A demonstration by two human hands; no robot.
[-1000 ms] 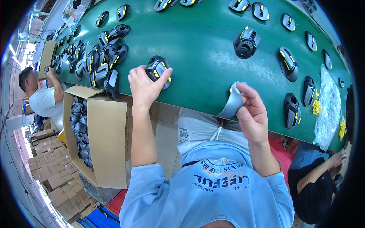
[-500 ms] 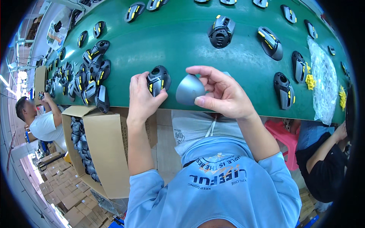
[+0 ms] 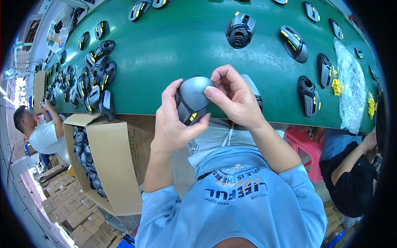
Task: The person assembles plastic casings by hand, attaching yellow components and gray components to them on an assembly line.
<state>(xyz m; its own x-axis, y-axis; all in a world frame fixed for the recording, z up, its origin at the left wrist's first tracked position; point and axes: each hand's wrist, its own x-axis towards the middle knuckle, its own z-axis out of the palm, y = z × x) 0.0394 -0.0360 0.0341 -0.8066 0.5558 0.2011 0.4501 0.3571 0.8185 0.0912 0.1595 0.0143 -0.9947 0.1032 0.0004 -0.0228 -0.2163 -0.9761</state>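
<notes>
My left hand [image 3: 171, 124] is closed round a dark computer mouse [image 3: 184, 112] with yellow side buttons, near the table's front edge. A smooth grey rounded cover [image 3: 193, 87] lies over the mouse's back. Whether it sits fully flush cannot be seen. My right hand [image 3: 236, 99] has its thumb on the cover's right edge, its other fingers curled behind. Another mouse [image 3: 253, 87] lies on the table, partly hidden behind my right hand.
On the green table [image 3: 165, 53] lie a pile of mice [image 3: 97, 78] at the left, several single mice, a clear plastic bag [image 3: 350, 91] and small yellow parts [image 3: 337, 87]. A carton [image 3: 115, 165] of grey covers [image 3: 87, 159] stands below. People sit at both sides; a pink stool [image 3: 308, 149] is at right.
My left hand has moved right with the mouse. The grey cover, held apart from it before, now rests over the mouse's back, with my right thumb on its edge.
</notes>
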